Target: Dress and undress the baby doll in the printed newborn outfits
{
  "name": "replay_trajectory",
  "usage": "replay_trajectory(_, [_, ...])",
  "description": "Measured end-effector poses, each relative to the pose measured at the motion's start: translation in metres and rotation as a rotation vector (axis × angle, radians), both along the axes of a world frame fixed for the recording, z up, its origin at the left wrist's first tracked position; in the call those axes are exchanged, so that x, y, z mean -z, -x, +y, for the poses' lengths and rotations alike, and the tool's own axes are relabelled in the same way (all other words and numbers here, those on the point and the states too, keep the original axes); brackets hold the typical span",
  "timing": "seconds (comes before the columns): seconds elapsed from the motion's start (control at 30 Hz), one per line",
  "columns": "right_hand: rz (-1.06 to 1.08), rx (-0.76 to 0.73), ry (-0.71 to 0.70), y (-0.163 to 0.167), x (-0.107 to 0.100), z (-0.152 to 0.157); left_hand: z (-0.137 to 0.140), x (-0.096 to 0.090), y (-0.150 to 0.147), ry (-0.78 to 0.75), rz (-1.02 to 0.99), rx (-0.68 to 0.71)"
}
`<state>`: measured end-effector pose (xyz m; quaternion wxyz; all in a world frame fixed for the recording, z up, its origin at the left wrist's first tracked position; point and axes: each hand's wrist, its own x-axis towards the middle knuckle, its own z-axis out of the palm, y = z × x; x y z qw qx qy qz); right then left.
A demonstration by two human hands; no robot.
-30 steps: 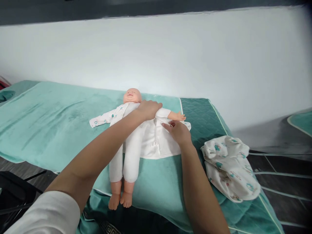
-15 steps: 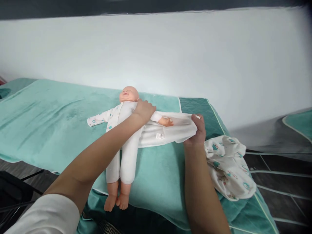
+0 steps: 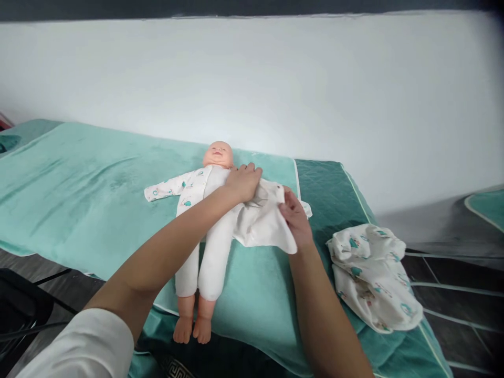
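A baby doll [image 3: 216, 257] lies on its back, with its head toward the wall and bare feet toward me. A white baby shirt [image 3: 192, 189] with a small printed pattern covers the sleeve-side arm on the left. Its other half, the plain inside facing up, spreads to the right of the body. My left hand [image 3: 244, 182] is curled over the doll's upper arm at the shoulder; that arm is hidden under hand and cloth. Pinched in my right hand [image 3: 296, 218] is the shirt's front edge, and a printed sleeve end pokes out behind the fingers.
A crumpled printed baby garment [image 3: 372, 278] lies at the right on the green bed cover [image 3: 90, 194]. Behind the bed stands a white wall [image 3: 252, 84]. Pale metal bars [image 3: 452, 289] run beyond the right edge, and a black object [image 3: 19, 304] stands at lower left.
My right hand has moved left toward the doll, folding the outstretched shirt half inward. The doll's hand, visible before, is now covered. My left hand stays at the shoulder.
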<state>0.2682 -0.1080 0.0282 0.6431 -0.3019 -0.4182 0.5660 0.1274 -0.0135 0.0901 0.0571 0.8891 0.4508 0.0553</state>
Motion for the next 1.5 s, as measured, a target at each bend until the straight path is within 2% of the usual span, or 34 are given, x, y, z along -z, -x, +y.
replay_trajectory(0.1, [-0.133,-0.205,0.001,0.009,0.002,-0.004,0.006,-0.005,0.018,0.115,-0.269,0.311])
replay_trajectory(0.17, [-0.187,-0.311,-0.004,0.012,0.003,-0.006,0.012,-0.007,0.032,0.166,-0.365,0.398])
replay_trajectory(0.23, [-0.208,-0.394,-0.019,0.012,0.004,-0.008,0.017,-0.009,0.047,0.112,-0.408,0.321])
replay_trajectory(0.33, [-0.204,-0.502,-0.061,0.01,0.005,-0.009,0.022,-0.007,0.07,-0.088,-0.437,0.114])
replay_trajectory(0.43, [-0.229,-0.531,-0.099,0.008,0.007,-0.008,0.015,-0.001,0.093,-0.238,-0.476,-0.061])
replay_trajectory(0.5, [-0.26,-0.462,-0.112,0.006,0.008,-0.007,0.001,0.009,0.108,-0.285,-0.577,-0.141])
replay_trajectory(0.6, [-0.311,-0.371,-0.099,0.005,0.009,-0.005,-0.035,0.036,0.132,-0.305,-0.819,-0.268])
replay_trajectory(0.7, [-0.35,-0.403,-0.063,0.007,0.01,-0.007,-0.082,0.07,0.159,-0.206,-0.98,-0.468])
replay_trajectory(0.77, [-0.361,-0.398,-0.056,0.01,0.013,-0.011,-0.114,0.089,0.177,-0.063,-0.972,-0.557])
replay_trajectory(0.8, [-0.363,-0.374,-0.055,0.012,0.015,-0.015,-0.128,0.096,0.185,-0.001,-0.926,-0.551])
replay_trajectory(0.93, [-0.412,-0.169,-0.018,0.018,0.031,-0.037,-0.168,0.107,0.205,-0.003,-0.654,-0.44])
replay_trajectory(1.07, [-0.587,0.039,0.0,0.025,0.046,-0.064,-0.176,0.105,0.205,-0.038,-0.503,-0.418])
replay_trajectory(1.23, [-0.93,0.26,-0.123,0.047,0.052,-0.083,-0.165,0.102,0.192,-0.094,-0.431,-0.48])
replay_trajectory(1.33, [-1.073,0.434,-0.011,0.057,0.052,-0.084,-0.162,0.103,0.19,-0.122,-0.5,-0.492])
replay_trajectory(1.4, [-1.097,0.473,0.091,0.058,0.053,-0.083,-0.164,0.104,0.191,-0.138,-0.597,-0.506])
replay_trajectory(1.5, [-1.126,0.508,0.152,0.055,0.053,-0.085,-0.167,0.107,0.194,-0.148,-0.686,-0.548])
